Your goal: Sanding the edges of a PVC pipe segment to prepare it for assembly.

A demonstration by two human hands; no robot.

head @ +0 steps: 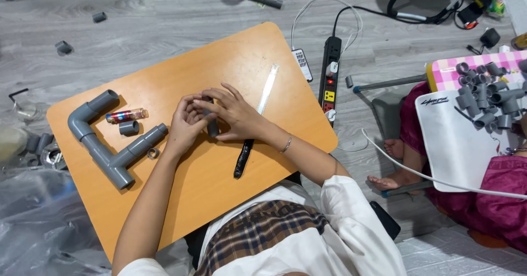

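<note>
Both bare forearms reach forward from the body and meet in the middle. The left hand is cupped, palm turned toward the right, fingers curled. The right hand lies over and against it, wrist bent, fingers spread and curved down, fingertips touching the left fingers. A thin bracelet sits on the right wrist. White sleeves are pushed up near the elbows.

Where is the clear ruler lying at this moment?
In the head view the clear ruler lies slanted on the orange table, toward its far right side, just beyond the right hand and left of the black power strip on the floor.
</note>
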